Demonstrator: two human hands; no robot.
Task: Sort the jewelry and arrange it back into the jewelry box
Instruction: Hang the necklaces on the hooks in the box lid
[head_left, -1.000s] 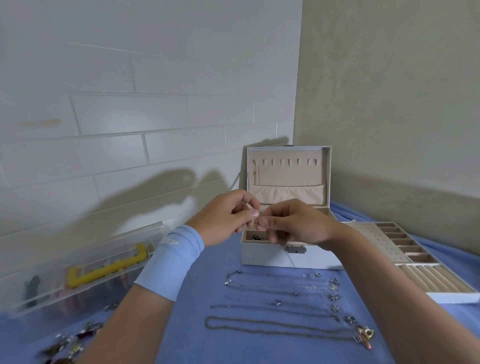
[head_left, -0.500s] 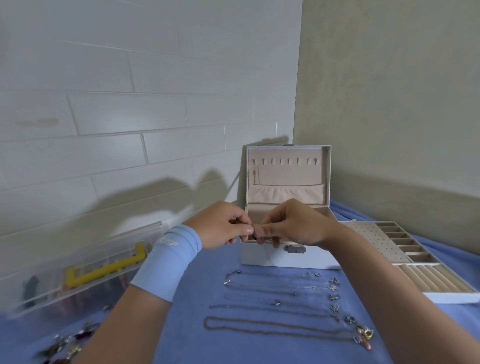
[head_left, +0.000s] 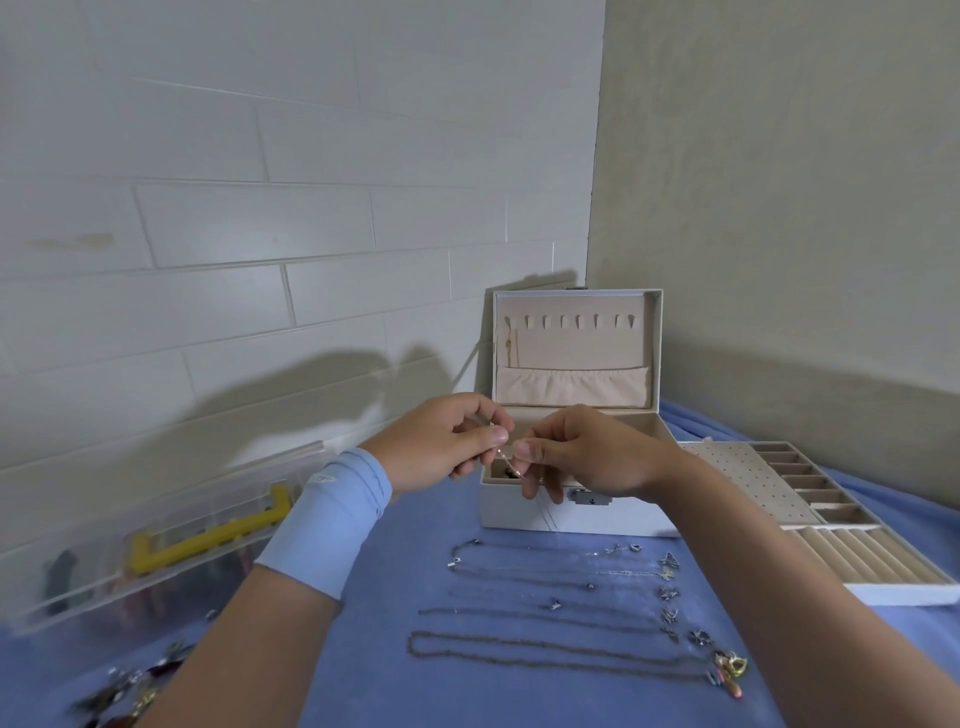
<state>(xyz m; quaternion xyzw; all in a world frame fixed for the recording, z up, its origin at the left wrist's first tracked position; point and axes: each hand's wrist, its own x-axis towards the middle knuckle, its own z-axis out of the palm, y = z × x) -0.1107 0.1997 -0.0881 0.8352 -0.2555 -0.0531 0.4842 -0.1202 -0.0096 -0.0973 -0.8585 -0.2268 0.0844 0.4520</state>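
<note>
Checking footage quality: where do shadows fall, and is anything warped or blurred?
Head view: left hand and right hand throw soft shadows on the brick wall; the wide lens bends its mortar lines; the chain they pinch is thin and faint; the jewelry heap at bottom left is blurred.

My left hand (head_left: 441, 444) and right hand (head_left: 589, 452) meet in front of me, fingertips almost touching. My left thumb and forefinger pinch a thin chain (head_left: 505, 457), and my right thumb and forefinger pinch it just beside them. My other fingers curl loosely beneath. Both forearms angle inward toward each other. A light blue sleeve band (head_left: 332, 519) wraps my left wrist, while my right forearm is bare.
</note>
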